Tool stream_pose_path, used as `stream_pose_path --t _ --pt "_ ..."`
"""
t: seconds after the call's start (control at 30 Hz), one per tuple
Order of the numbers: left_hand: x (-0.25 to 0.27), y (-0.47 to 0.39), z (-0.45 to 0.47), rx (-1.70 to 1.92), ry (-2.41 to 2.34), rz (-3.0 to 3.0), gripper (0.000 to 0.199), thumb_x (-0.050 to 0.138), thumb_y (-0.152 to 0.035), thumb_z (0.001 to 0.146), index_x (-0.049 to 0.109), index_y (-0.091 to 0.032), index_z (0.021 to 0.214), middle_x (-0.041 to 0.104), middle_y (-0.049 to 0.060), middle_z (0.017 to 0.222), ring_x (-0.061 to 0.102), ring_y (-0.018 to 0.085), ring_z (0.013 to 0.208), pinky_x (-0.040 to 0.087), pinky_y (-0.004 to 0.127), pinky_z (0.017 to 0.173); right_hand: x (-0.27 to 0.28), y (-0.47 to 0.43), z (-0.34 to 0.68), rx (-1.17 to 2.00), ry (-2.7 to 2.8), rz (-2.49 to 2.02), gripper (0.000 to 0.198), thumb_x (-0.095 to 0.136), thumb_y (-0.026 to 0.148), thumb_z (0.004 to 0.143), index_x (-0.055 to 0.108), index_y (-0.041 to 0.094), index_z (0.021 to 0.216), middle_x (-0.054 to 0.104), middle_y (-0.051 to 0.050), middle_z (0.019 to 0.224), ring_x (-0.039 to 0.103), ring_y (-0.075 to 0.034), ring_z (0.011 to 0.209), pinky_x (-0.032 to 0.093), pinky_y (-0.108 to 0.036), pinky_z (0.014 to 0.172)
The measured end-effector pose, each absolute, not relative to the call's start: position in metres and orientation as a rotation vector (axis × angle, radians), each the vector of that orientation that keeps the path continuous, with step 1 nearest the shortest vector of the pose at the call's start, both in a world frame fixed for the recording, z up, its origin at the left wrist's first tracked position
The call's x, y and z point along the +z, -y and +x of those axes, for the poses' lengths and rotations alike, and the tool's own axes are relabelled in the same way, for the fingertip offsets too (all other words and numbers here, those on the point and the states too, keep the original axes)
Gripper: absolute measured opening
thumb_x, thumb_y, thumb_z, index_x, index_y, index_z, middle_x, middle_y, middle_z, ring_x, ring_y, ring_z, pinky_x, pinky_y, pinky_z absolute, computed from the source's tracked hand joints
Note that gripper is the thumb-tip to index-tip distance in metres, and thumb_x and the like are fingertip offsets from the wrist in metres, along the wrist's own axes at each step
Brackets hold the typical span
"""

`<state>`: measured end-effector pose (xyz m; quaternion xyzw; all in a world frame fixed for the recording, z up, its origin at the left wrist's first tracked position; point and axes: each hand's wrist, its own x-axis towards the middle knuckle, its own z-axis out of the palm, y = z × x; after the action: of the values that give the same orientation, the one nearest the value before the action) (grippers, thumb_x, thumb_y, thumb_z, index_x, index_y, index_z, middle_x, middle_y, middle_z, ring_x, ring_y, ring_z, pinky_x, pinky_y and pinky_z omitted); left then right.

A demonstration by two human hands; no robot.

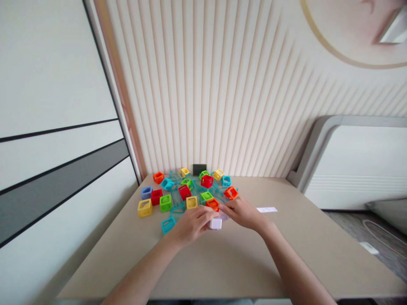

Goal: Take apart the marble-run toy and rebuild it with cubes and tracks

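Note:
My left hand (196,221) is closed around a small white and pale lilac box (216,223), whose square end faces me. Close by on the right, my right hand (243,212) has its fingers bent together near the box's far side. A blurred pale lilac piece lies between the two hands, and I cannot make out what the right fingers pinch. Just beyond the fingers sits an orange open-sided cube (212,205), with a yellow cube (191,203) to its left. A light blue cube (168,225) lies beside my left wrist.
More open-sided cubes, such as a red one (207,181) and a green one (165,203), lie among translucent teal pieces (178,206). A dark rectangular object (199,170) stands against the ribbed wall. A white printed strip (267,209) lies on the beige table (299,237).

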<state>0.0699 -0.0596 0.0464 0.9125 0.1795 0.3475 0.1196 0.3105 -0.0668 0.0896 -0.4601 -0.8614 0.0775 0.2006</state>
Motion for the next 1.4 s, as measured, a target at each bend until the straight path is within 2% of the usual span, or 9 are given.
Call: stream_pose_path --t 0.13,0.27,0.33,0.5,0.7,0.93,1.2,1.27,1.4 --pt "0.053 0.059 0.068 1.273 -0.790 2.259 0.024 0.049 -0.035 0.101 0.055 -0.021 0.119 0.072 0.011 0.108 0.069 0.023 0.099 0.054 0.035 0.087 0.113 0.067 0.313 0.305 2.362 -1.237 0.045 0.041 0.052 0.103 0.071 0.020 0.093 0.069 -0.003 0.075 0.058 -0.013 0.062 0.035 -0.024 0.056" --pt "0.070 0.052 0.065 1.451 -1.017 1.735 0.028 0.039 -0.045 0.103 0.050 -0.021 0.114 0.071 0.009 0.106 0.069 0.020 0.081 0.054 0.028 0.065 0.122 0.061 0.324 0.260 2.256 -1.387 0.040 0.053 0.053 0.098 0.064 0.021 0.121 0.072 -0.003 0.084 0.064 -0.017 0.068 0.039 -0.025 0.061" --pt "0.078 0.045 0.064 1.477 -1.053 1.656 0.029 0.037 -0.047 0.103 0.049 -0.022 0.113 0.071 0.008 0.104 0.069 0.020 0.079 0.054 0.029 0.064 0.118 0.055 0.327 0.152 2.240 -1.470 0.033 0.051 0.048 0.099 0.066 0.022 0.113 0.072 -0.004 0.085 0.066 -0.018 0.071 0.038 -0.025 0.060" --pt "0.080 0.029 0.060 1.465 -1.138 2.072 0.028 0.042 -0.038 0.101 0.051 -0.022 0.122 0.070 0.010 0.108 0.068 0.025 0.102 0.053 0.038 0.089 0.099 0.050 0.317 -0.272 2.335 -1.566 0.031 0.041 0.042 0.105 0.063 0.022 0.096 0.073 -0.005 0.085 0.068 -0.020 0.067 0.034 -0.026 0.056" --pt "0.069 0.025 0.053 1.089 -1.092 2.578 0.033 0.043 -0.033 0.101 0.056 -0.024 0.130 0.068 0.009 0.116 0.068 0.025 0.101 0.055 0.034 0.084 0.099 0.056 0.304 -0.439 2.498 -1.551 0.037 0.046 0.048 0.102 0.063 0.022 0.082 0.071 -0.003 0.070 0.066 -0.020 0.058 0.025 -0.028 0.051" --pt "0.070 0.031 0.046 1.141 -0.863 2.459 0.036 0.044 -0.029 0.098 0.056 -0.020 0.131 0.070 0.011 0.113 0.066 0.023 0.099 0.051 0.034 0.088 0.130 0.063 0.315 -0.188 2.581 -1.349 0.049 0.038 0.044 0.106 0.062 0.022 0.069 0.064 -0.001 0.059 0.057 -0.015 0.051 0.020 -0.031 0.052" --pt "0.077 0.034 0.042 0.951 -0.618 2.395 0.034 0.050 -0.042 0.093 0.069 -0.017 0.107 0.070 0.008 0.087 0.063 0.019 0.075 0.048 0.028 0.070 0.149 0.074 0.300 -0.267 2.742 -1.170 0.054 0.039 0.038 0.104 0.056 0.021 0.056 0.057 -0.002 0.051 0.045 -0.014 0.045 0.023 -0.032 0.052" --pt "0.076 0.034 0.042 1.000 -0.572 2.279 0.038 0.050 -0.047 0.093 0.070 -0.016 0.101 0.070 0.007 0.081 0.063 0.018 0.070 0.046 0.028 0.066 0.155 0.074 0.298 -0.098 2.757 -1.114 0.055 0.036 0.039 0.105 0.052 0.021 0.056 0.054 -0.001 0.051 0.042 -0.013 0.046 0.025 -0.031 0.051" --pt "0.072 0.038 0.047 1.184 -0.547 1.789 0.048 0.049 -0.060 0.093 0.068 -0.016 0.097 0.067 0.005 0.073 0.059 0.016 0.062 0.042 0.026 0.057 0.163 0.067 0.297 0.627 2.571 -1.002 0.062 0.025 0.053 0.105 0.044 0.021 0.056 0.044 0.002 0.050 0.035 -0.010 0.045 0.026 -0.026 0.047"
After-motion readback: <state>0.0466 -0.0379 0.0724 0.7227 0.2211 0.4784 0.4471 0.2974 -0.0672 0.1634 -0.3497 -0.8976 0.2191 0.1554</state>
